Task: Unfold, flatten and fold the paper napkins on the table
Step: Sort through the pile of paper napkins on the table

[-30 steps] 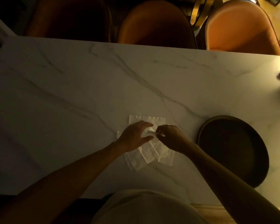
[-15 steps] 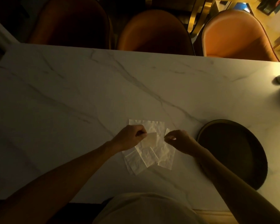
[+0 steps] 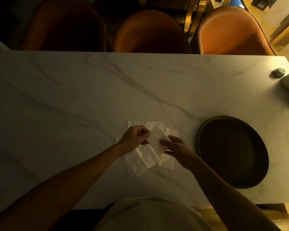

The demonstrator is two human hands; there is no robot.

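A marble table (image 3: 73,100) carries a dark round tray (image 3: 232,152) at its right. Left of the tray, flattened napkins (image 3: 145,159) lie overlapping. Above them a folded napkin (image 3: 158,139) is held: the left hand (image 3: 135,139) pinches its left edge, the right hand (image 3: 177,147) grips its right side.

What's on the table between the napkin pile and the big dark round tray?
Nothing. In the head view, only bare marble table lies between the napkin pile and the round tray.
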